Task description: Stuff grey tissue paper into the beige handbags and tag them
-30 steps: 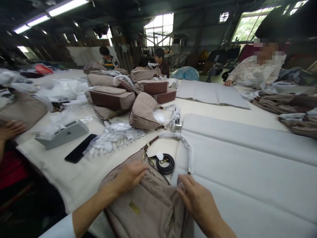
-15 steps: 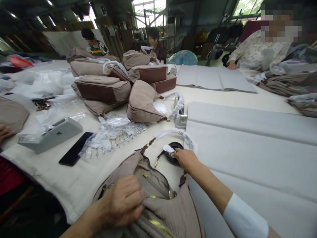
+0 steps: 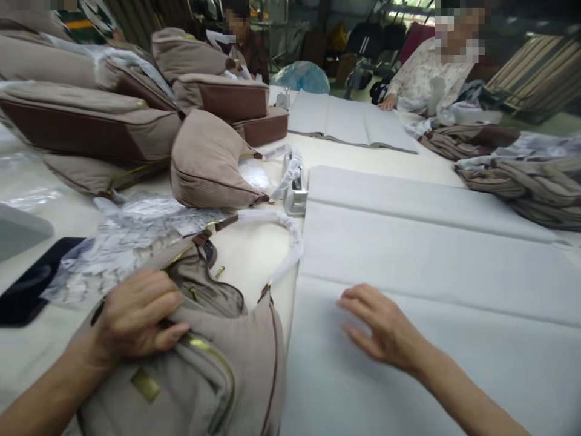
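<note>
A taupe handbag (image 3: 213, 369) with gold zips lies open in front of me, its handle (image 3: 281, 242) wrapped in white paper. My left hand (image 3: 136, 318) grips the bag's upper edge beside the open zip, fingers curled on the fabric. My right hand (image 3: 381, 327) rests flat with fingers spread on a sheet of grey-white paper (image 3: 408, 272) to the right of the bag. It holds nothing. The black coiled strap is not visible now.
Stacked taupe and brown bags (image 3: 91, 133) and a curved bag (image 3: 209, 163) lie at the back left. A black phone (image 3: 31, 278), clear plastic wrappings (image 3: 136, 224) and a small metal device (image 3: 295, 191) lie nearby. Other people sit at the far edge, with striped bags (image 3: 521, 181) at right.
My right hand left the coiled black strap and came down flat on the paper sheet. The strap has gone from view. My view has moved closer and lower.
</note>
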The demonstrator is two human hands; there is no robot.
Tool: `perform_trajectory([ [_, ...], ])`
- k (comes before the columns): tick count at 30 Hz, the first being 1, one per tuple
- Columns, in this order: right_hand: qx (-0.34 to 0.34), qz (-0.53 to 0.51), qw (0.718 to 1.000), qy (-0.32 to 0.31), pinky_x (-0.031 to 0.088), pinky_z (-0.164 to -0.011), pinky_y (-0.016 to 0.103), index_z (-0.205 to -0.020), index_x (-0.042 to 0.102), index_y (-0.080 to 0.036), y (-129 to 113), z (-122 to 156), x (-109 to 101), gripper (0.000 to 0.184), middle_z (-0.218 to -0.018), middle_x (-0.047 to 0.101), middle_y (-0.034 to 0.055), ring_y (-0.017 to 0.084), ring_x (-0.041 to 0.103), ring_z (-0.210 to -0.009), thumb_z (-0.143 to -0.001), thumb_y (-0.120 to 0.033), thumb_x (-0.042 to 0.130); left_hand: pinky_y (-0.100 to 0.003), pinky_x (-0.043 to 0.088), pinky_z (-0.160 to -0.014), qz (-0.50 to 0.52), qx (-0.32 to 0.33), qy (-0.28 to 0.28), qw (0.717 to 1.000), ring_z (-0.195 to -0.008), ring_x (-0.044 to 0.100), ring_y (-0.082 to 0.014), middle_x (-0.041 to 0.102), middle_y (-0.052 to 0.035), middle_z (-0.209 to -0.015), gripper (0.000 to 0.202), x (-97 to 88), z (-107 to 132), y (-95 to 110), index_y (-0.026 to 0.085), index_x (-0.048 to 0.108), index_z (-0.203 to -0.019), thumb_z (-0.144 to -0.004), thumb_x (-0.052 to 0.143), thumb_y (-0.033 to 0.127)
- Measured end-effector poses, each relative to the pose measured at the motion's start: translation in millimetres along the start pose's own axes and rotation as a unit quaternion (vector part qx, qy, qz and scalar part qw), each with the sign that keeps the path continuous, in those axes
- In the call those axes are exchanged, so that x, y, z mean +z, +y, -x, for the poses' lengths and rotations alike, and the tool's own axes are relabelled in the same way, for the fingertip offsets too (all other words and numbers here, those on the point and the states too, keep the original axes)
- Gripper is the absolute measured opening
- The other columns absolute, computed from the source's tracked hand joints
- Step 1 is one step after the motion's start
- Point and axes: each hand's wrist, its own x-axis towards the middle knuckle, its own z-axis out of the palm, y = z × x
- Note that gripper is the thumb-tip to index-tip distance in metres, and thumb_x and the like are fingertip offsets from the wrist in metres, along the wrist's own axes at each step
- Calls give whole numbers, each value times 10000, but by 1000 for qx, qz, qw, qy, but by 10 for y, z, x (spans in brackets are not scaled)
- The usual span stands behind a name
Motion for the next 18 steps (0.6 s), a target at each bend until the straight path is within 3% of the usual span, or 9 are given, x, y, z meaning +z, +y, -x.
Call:
perform_trajectory([
  [2, -69, -13, 990, -123, 376, -952, 449, -1103, 537, -208, -255, 277, 176, 328, -1088, 580, 86, 238, 516, -1009, -785, -285, 558, -281, 427, -647, -41, 9, -39, 998, -667, 480, -163, 517, -31, -667, 266, 183, -27, -170, 175, 548, -672, -822, 452, 373],
  [4, -83, -12, 983, -164, 360, -955, 497, -1035, 551, -210, -405, 472, 343, 297, -1042, 596, 66, 247, 526, -978, -754, -300, 580, -275, 440, -648, -78, 8, -84, 993, -652, 483, -166, 514, -28, -640, 297, 326, -55, -275, 177, 551, -643, -827, 465, 393],
  [6, 26, 26, 991, -127, 398, -891, 486, -1001, 558, -208, -292, 724, 383, 269, -1052, 594, 69, 258, 528, -974, -733, -228, 561, -283, 462, -679, -103, -3, -121, 987, -679, 506, -173, 534, -32, -662, 315, 366, -89, -290, 166, 578, -679, -835, 468, 416],
  [8, 183, 79, 978, -68, 431, -817, 439, -1014, 565, -208, 75, 1108, 284, 298, -1088, 580, 83, 270, 517, -1000, -725, -155, 516, -338, 476, -776, -114, -29, -137, 984, -808, 543, -202, 581, -58, -795, 277, 299, -144, -171, 133, 605, -808, -852, 469, 371],
  [10, 252, 116, 961, -22, 448, -778, 406, -980, 575, -198, 534, 1567, 124, 234, -1018, 593, 87, 260, 534, -953, -764, -196, 484, -399, 459, -867, -95, -51, -107, 988, -942, 541, -221, 581, -76, -957, 219, 197, -230, 113, 114, 583, -952, -856, 485, 284],
  [13, 303, 132, 943, 30, 459, -772, 392, -924, 578, -190, 998, 2102, -46, 213, -966, 598, 87, 255, 552, -912, -788, -326, 485, -375, 458, -911, -13, -67, -47, 997, -1008, 541, -205, 570, -80, -1059, 226, 214, -410, 804, 147, 558, -1046, -837, 525, 226],
  [15, 317, 129, 938, 55, 461, -779, 388, -901, 575, -191, 1069, 2245, -68, 224, -947, 600, 83, 254, 556, -906, -784, -355, 477, -418, 409, -998, 28, -122, -111, 986, -1173, 471, -256, 544, -141, -1211, 314, 432, -541, 1349, 125, 549, -1132, -851, 514, 261],
  [18, 322, 117, 936, 80, 455, -803, 396, -877, 575, -197, 1019, 2269, -27, 212, -939, 601, 79, 253, 556, -904, -776, -344, 460, -596, 271, -1050, 71, -197, -281, 936, -1332, 252, -411, 385, -253, -1390, 626, 981, -727, 2148, 36, 491, -1262, -841, 486, 500],
])
